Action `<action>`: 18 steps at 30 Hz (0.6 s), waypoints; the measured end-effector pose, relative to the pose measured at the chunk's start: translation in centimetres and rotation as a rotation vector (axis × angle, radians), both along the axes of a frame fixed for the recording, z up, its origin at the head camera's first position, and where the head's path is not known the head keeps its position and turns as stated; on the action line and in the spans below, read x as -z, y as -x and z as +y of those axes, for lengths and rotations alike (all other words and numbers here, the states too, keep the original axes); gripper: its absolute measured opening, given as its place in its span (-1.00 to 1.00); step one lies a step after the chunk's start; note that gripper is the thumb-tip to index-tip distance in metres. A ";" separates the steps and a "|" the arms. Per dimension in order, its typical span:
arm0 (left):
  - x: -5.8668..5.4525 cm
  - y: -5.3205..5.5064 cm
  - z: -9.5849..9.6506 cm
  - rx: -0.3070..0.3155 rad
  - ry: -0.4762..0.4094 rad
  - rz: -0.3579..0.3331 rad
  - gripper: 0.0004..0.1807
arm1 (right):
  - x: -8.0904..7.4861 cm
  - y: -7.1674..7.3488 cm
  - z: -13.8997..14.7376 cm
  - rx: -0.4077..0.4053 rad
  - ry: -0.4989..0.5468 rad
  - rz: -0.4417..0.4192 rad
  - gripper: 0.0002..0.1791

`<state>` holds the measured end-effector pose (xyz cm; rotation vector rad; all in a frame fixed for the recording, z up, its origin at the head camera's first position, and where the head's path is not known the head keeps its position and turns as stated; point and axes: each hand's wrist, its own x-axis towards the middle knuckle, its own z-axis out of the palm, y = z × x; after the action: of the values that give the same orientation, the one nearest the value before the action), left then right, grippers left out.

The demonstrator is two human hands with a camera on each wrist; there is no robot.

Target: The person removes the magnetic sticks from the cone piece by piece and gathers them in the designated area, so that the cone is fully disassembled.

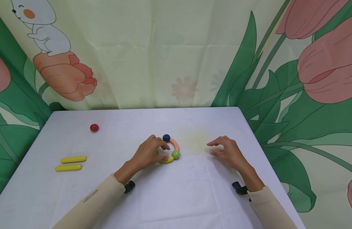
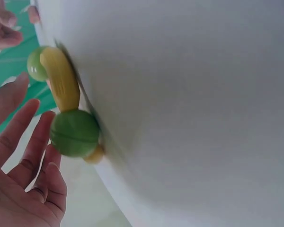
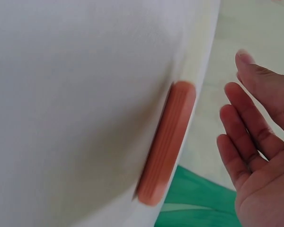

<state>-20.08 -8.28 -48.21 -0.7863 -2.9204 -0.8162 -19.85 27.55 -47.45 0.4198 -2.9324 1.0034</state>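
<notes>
A ring of toy pieces lies on the white-covered table. In it I see a dark blue ball [image 1: 166, 137], a curved salmon-pink piece [image 1: 175, 144], a light green ball [image 1: 176, 155] and a curved yellow piece [image 1: 166, 160]. The left wrist view shows a darker green ball [image 2: 75, 133] at the other end of the yellow piece. My left hand [image 1: 150, 151] is over the ring's left side, its fingers spread near the pieces. Off to the right, my right hand [image 1: 228, 152] hovers with nothing in its fingers. Beside it, an orange-red ridged stick [image 3: 166, 143] lies on the table in the right wrist view.
Two yellow sticks, an upper one [image 1: 73, 159] and a lower one [image 1: 68, 168], lie at the table's left. A red ball [image 1: 94, 128] sits farther back. Behind the table [image 1: 176, 197] hangs a printed curtain [image 1: 164, 63].
</notes>
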 end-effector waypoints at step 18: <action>0.0 -0.3 -3.3 -0.033 -0.025 0.010 -0.66 | 0.2 -1.1 -7.0 -0.164 0.057 0.060 -0.61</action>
<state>-19.77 -11.54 -48.18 -0.7362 -2.8998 -0.8418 -18.71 20.51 -47.64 0.6857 -2.8456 1.0684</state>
